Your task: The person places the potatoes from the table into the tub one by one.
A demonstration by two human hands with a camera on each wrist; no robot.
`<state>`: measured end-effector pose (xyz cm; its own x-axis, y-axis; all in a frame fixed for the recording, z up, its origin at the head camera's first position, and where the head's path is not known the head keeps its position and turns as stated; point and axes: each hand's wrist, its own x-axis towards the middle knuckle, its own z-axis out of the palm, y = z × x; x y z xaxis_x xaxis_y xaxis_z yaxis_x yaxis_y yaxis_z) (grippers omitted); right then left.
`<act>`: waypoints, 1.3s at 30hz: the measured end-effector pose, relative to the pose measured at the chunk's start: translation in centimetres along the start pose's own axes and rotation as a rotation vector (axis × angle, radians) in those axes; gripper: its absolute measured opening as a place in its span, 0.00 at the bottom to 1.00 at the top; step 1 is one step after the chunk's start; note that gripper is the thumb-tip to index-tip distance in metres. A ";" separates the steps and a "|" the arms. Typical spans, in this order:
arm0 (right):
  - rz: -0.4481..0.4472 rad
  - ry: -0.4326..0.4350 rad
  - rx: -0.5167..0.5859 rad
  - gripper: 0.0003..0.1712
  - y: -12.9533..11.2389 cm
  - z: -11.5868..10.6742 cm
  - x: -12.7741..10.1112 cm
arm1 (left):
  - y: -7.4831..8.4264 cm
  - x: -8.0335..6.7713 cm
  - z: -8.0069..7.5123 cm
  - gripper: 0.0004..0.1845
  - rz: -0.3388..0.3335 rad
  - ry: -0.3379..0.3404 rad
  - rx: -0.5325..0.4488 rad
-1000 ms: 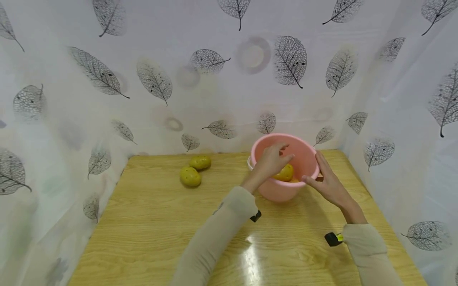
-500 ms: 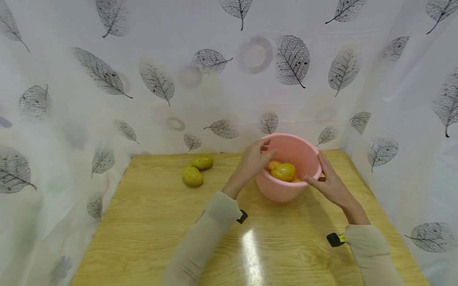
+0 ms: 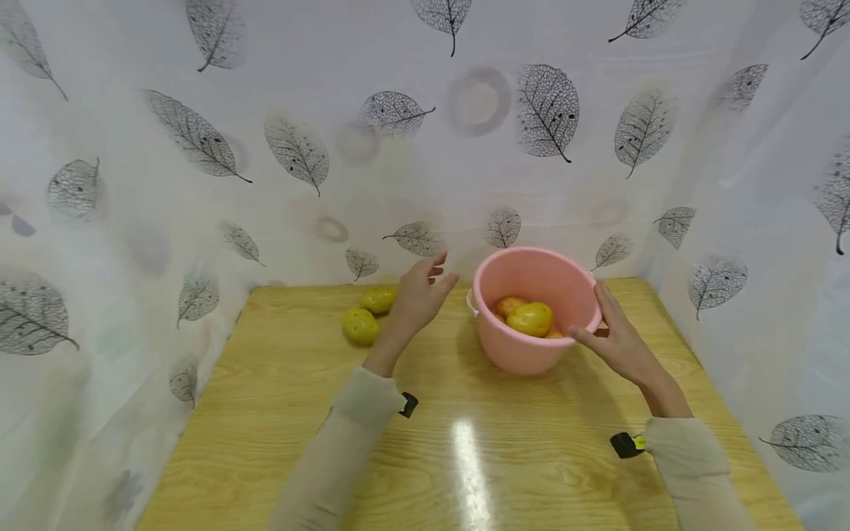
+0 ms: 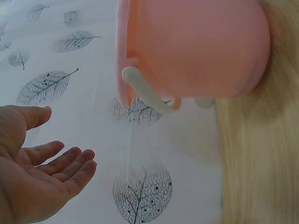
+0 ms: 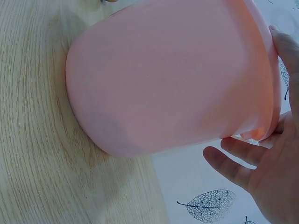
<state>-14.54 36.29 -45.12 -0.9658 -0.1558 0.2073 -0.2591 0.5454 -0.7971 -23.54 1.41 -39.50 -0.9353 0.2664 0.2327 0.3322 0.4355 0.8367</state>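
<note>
A pink bucket (image 3: pixel 521 355) stands on the wooden table towards the back right. Inside lie several yellow potatoes, one large potato (image 3: pixel 530 320) on top. My right hand (image 3: pixel 624 350) holds the bucket's right side, thumb at the near rim and fingers along the outside below the rim. Left of the bucket, my left hand (image 3: pixel 418 295) is raised with nothing in it, its fingers loosely bent. In the left wrist view the same hand (image 4: pixel 44 170) is apart from the bucket. Two more potatoes (image 3: pixel 360 326) lie beside my left wrist, one partly hidden behind it.
A white handle (image 4: pixel 145 91) hangs on the bucket's left side. A pale curtain (image 3: pixel 425 169) with dark leaf prints surrounds the table (image 3: pixel 265 413) at the back and both sides.
My left hand has drawn out from over the bucket and moved left towards the two potatoes on the table. My right hand has stayed at the bucket rim.
</note>
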 end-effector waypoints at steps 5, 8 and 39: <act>-0.014 0.004 0.009 0.58 0.1 0.0 0.0 | -1.5 -0.9 -2.3 0.30 -0.029 0.016 -0.026; -0.024 0.011 0.010 0.57 -0.1 0.0 -0.1 | -2.1 -1.4 -3.4 0.30 -0.042 0.026 -0.037; -0.001 0.006 -0.009 0.56 0.0 0.2 -0.1 | -11.2 -6.2 -7.2 0.23 -0.331 0.232 0.097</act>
<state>-14.49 36.17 -45.24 -0.9656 -0.1511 0.2118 -0.2602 0.5529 -0.7916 -22.30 -11.33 -46.72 -0.9924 -0.0979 0.0743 0.0087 0.5473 0.8369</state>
